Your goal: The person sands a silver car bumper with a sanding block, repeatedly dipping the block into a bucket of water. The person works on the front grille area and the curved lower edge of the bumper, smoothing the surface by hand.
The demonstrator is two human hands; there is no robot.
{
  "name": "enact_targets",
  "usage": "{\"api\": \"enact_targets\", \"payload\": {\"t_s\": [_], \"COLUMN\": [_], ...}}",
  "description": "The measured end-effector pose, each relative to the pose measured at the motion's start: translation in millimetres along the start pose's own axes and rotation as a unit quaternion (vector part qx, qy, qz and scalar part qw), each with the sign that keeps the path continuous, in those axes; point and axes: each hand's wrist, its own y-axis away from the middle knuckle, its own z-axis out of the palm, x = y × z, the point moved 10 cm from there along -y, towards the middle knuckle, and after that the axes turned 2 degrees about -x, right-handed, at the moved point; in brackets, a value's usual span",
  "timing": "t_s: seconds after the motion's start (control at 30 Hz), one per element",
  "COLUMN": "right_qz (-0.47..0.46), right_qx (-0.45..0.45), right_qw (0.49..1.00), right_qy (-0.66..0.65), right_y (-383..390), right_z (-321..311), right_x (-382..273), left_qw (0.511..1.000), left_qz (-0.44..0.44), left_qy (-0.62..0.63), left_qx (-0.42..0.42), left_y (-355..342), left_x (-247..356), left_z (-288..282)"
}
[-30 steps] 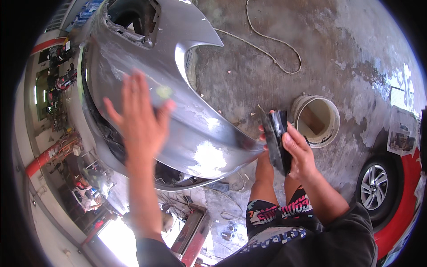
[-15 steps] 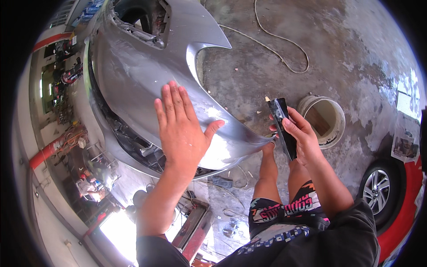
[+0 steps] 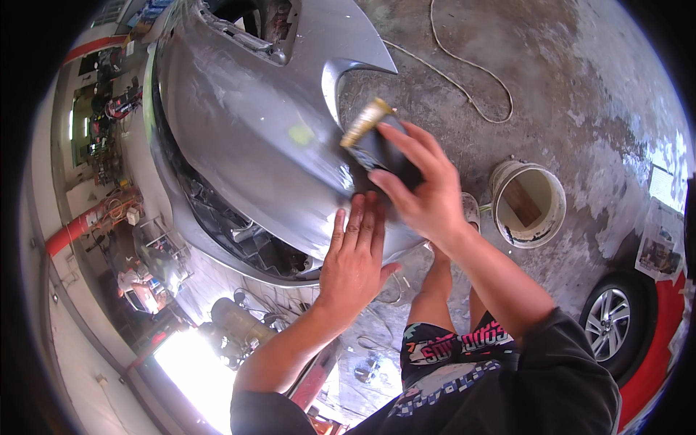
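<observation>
A silver-grey car body panel with scuffed, dull patches reaches from the far left toward me. My left hand lies on its near end, fingers stretched out flat and holding nothing. Just beyond those fingertips, my right hand grips a black-wrapped sanding block with a yellowish edge. The block is tilted over the panel's curved right edge and smeared by motion, so I cannot tell whether it touches the surface. A pale greenish spot shows on the panel to the left of the block.
On the wet concrete floor to the right stands a whitish bucket with liquid inside. A pale hose curls beyond it. At the lower right is a red car's wheel. A tank-like machine and cables lie at lower left.
My right hand has brought the sanding block left and forward, from near the bucket to over the panel. My left hand has slid right and nearer along the panel, uncovering the greenish spot.
</observation>
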Motion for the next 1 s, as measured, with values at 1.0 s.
{"api": "enact_targets", "payload": {"t_s": [1.0], "right_qz": [-0.225], "right_qx": [0.082], "right_qw": [0.944], "right_qy": [0.225], "right_y": [-54.4], "right_z": [57.3], "right_x": [-41.3], "left_qw": [0.867], "left_qz": [-0.202], "left_qy": [0.058], "left_qx": [0.451], "left_y": [-40.9], "left_x": [-293.8], "left_z": [-101.4]}}
